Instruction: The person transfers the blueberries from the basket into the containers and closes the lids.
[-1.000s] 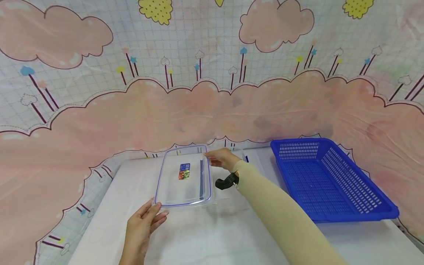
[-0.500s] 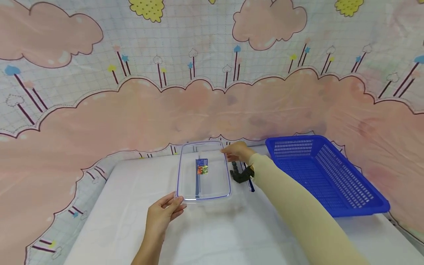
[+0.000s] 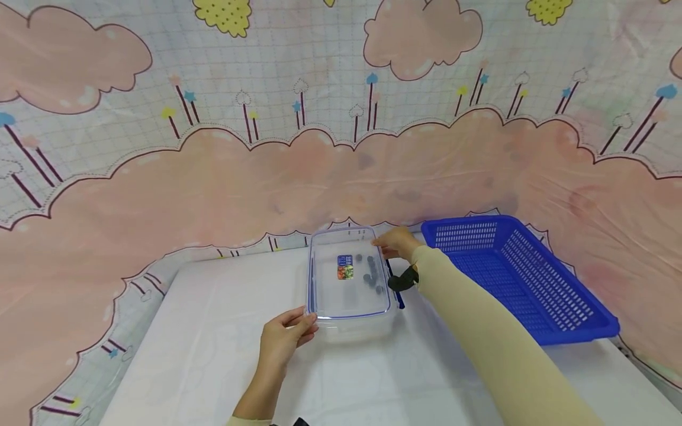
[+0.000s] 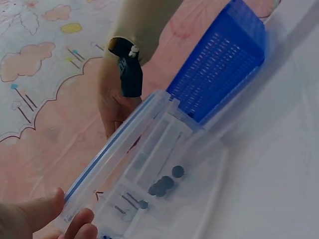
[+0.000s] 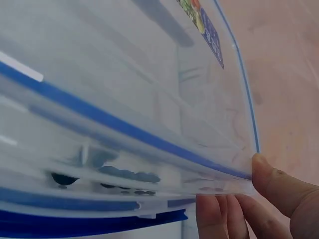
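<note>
While the left hand (image 3: 285, 337) pinches its near corner and the right hand (image 3: 395, 242) its far corner, the clear lid (image 3: 347, 273) hovers level over the container (image 3: 362, 328), mid-frame.

My left hand (image 3: 282, 337) is near me with fingers curled in a pinch. My right hand (image 3: 395, 242) reaches far, sleeved arm stretched, fingers pinching.
</note>
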A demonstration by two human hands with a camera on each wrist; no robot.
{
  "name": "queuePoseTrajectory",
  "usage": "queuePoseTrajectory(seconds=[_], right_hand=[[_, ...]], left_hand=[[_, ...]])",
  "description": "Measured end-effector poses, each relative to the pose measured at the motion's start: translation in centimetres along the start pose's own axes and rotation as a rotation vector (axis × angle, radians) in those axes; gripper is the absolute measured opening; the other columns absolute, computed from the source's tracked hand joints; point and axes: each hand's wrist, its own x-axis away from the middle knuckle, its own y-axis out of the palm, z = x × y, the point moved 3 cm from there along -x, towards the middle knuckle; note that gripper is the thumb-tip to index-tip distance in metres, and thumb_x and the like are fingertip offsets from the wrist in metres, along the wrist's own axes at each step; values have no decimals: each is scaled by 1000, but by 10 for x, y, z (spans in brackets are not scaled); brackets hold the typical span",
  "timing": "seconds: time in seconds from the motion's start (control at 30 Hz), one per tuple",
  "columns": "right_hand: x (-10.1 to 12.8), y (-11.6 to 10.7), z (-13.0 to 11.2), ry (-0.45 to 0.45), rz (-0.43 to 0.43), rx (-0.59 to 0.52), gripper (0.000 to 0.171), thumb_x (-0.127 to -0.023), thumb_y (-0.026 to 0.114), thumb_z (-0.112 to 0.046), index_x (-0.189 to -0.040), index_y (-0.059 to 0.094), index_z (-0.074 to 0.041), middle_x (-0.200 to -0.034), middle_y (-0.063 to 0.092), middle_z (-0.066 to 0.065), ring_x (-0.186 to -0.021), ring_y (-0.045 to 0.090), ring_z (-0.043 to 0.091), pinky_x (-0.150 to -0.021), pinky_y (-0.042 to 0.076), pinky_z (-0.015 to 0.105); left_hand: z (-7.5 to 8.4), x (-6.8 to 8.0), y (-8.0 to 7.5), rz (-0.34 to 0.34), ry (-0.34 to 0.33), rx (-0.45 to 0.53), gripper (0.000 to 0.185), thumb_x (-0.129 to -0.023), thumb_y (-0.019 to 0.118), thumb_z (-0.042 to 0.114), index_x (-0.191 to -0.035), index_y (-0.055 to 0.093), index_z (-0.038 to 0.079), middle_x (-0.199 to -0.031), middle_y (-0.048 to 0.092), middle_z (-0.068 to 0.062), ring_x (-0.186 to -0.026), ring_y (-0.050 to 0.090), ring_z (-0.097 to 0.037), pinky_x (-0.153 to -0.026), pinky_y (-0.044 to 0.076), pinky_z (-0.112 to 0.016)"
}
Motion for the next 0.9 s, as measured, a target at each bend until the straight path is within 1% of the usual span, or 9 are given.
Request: queuePoseTrajectory(seconds=[0.07,0.2,0.37,0.5,0.7,0.8,0.9], right_hand=[[-6,-1,3,4,26,-4,38,-90,73,-13,-121,62,5,-101,60,10,-79,61,16,-81,57,29],[-12,-3,6,-13,57,-12,39,-88,74,-11,-121,61,7,-103,63,13,-78,64,17,-85,57,34],[-17,-2,8,-12,86,4,40,-87,75,-10,-121,63,6,-105,64,14,-77,64,17,-82,57,31],[-14,-2,10,-22,86,11,40,-87,76,-12,-120,62,6,-103,64,13,-77,64,17,-80,57,30],[-5,-3,13,-63,72,-7,41,-87,75,-12,-119,62,9,-95,63,11,-71,63,13,-78,58,29],[-4,-3,15,-62,78,-24,40,-87,76,-13,-118,64,9,-93,64,9,-70,62,12,-75,58,27],[-5,-2,20,-60,81,-31,40,-87,76,-16,-118,66,7,-92,65,8,-70,61,12,-73,58,26]], left_hand=[[-3,-2,4,9,-3,-21,46,-86,76,12,-123,61,-11,-91,71,-9,-73,71,-14,-68,58,-26],[-8,-5,11,26,-1,-65,45,-85,78,15,-119,63,-10,-92,73,-10,-74,72,-16,-68,58,-27],[-12,-7,15,49,2,-94,44,-85,78,15,-118,64,-10,-90,72,-11,-73,72,-17,-67,59,-27],[-13,-8,15,56,1,-91,43,-84,78,14,-116,65,-11,-91,72,-12,-72,72,-18,-67,59,-27],[-15,-9,15,44,0,-78,43,-84,78,14,-116,65,-11,-90,73,-12,-71,72,-17,-66,59,-27],[-17,-9,14,31,-1,-50,46,-85,78,14,-120,62,-12,-89,72,-10,-71,72,-17,-66,59,-27],[-20,-10,14,16,-7,-19,51,-86,77,13,-127,58,-11,-89,71,-8,-71,71,-16,-66,59,-28]])
